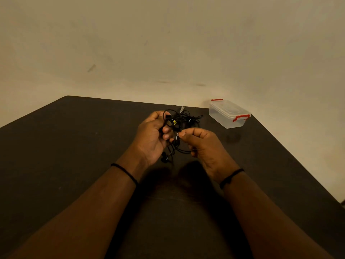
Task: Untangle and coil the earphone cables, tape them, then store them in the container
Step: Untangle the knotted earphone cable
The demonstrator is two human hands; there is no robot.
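at the centre of the frame, above a dark desk (74, 146), a person's two bare hands work a black tangle of earphone cables (183, 119). the left hand (152, 136), just left of centre, has its fingers curled round a bunch of the cables, with loops rising above its fingertips. the right hand (202, 144), just right of centre, pinches a strand between thumb and forefinger, and its lower fingers are curled round another loop that runs between the two hands. a small yellow tag (175, 122) shows inside the knot, between the hands. more cable spills toward the upper right of the tangle, and an earbud end (165, 158) hangs below the left hand near its wrist. whether the far part of the tangle touches the desk cannot be told. a small pale clip-like object (182, 109) shows just behind the cables at the desk's far edge; what it is cannot be made out. a thin black band (125, 171) circles each wrist. in the right middle of the frame, well apart from the hands, a clear plastic container (226, 116) with red latches sits on the desk's far right corner, its lid on. a cream wall (168, 43) fills the upper half of the frame.
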